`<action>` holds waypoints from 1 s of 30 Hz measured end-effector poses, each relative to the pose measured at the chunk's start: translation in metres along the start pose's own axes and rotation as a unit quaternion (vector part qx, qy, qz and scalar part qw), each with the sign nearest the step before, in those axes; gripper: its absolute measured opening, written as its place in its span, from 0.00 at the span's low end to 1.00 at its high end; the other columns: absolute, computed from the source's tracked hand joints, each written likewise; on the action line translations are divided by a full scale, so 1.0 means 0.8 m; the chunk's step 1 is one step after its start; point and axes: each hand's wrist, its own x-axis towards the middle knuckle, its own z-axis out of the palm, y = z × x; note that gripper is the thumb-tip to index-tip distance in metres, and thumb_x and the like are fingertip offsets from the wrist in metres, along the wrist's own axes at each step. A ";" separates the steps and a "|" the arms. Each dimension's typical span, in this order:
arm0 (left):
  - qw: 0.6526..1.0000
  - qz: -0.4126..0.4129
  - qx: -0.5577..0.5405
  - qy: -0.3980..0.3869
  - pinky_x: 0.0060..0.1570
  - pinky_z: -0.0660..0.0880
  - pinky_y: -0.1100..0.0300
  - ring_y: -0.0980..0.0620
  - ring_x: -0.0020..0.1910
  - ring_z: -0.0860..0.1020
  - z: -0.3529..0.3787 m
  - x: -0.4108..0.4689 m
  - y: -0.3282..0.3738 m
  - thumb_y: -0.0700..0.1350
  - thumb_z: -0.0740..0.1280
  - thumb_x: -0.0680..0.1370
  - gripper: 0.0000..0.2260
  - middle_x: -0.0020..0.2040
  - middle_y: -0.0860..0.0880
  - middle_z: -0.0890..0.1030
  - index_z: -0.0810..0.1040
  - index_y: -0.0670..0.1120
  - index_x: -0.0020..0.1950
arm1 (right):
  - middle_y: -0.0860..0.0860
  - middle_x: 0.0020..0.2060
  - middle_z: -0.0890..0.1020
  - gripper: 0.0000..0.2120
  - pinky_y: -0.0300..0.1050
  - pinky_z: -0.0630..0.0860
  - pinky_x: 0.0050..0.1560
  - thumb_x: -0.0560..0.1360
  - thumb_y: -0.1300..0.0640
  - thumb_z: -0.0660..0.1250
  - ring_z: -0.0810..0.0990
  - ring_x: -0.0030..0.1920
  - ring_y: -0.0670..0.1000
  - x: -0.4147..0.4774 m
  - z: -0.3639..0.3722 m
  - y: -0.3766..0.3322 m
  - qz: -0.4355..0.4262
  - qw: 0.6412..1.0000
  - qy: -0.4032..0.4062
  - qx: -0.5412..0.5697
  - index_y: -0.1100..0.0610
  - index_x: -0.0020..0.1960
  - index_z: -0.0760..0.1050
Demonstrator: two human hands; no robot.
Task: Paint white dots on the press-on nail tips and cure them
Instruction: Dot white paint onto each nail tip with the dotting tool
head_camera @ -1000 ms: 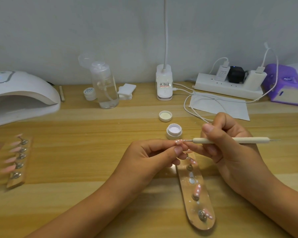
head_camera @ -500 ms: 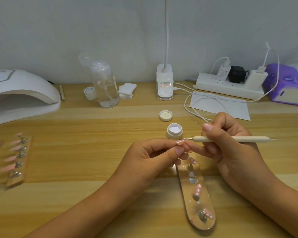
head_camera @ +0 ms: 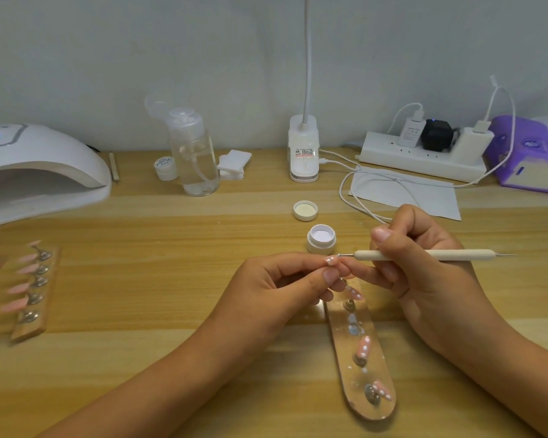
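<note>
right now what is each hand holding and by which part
The left hand pinches a pink nail tip by one end, between thumb and forefinger. The right hand grips the dotting tool on its white handle.

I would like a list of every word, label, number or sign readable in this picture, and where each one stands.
Nothing reads clearly.
Small round white lidded jar: cursive label, blurred.
White lamp base: red and white sticker, too small.
White plug adaptor: grey print, too small.
White domed curing lamp: blue lit display, cut off.
Purple box: marks, blurred.
</note>
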 end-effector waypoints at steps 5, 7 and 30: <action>1.000 0.002 -0.001 -0.001 0.41 0.76 0.69 0.58 0.39 0.81 0.000 0.000 0.001 0.47 0.70 0.71 0.09 0.41 0.49 0.86 0.86 0.48 0.48 | 0.51 0.24 0.66 0.12 0.46 0.82 0.41 0.70 0.61 0.68 0.69 0.25 0.44 -0.001 -0.001 0.001 -0.004 1.000 -0.001 -0.011 0.53 0.31 0.69; 1.000 0.003 -0.001 -0.002 0.40 0.75 0.69 0.59 0.38 0.81 0.001 -0.001 0.002 0.47 0.70 0.71 0.09 0.40 0.50 0.86 0.86 0.48 0.47 | 0.51 0.24 0.66 0.12 0.47 0.82 0.41 0.71 0.61 0.68 0.68 0.25 0.44 -0.001 -0.001 0.002 -0.006 1.000 0.002 -0.010 0.53 0.31 0.69; 1.000 0.005 0.007 -0.005 0.44 0.77 0.67 0.57 0.40 0.82 0.000 0.000 0.001 0.46 0.70 0.71 0.08 0.41 0.49 0.86 0.86 0.49 0.48 | 0.51 0.25 0.65 0.11 0.49 0.82 0.42 0.71 0.59 0.68 0.67 0.25 0.44 0.001 -0.002 -0.001 -0.003 1.000 0.002 0.009 0.52 0.32 0.71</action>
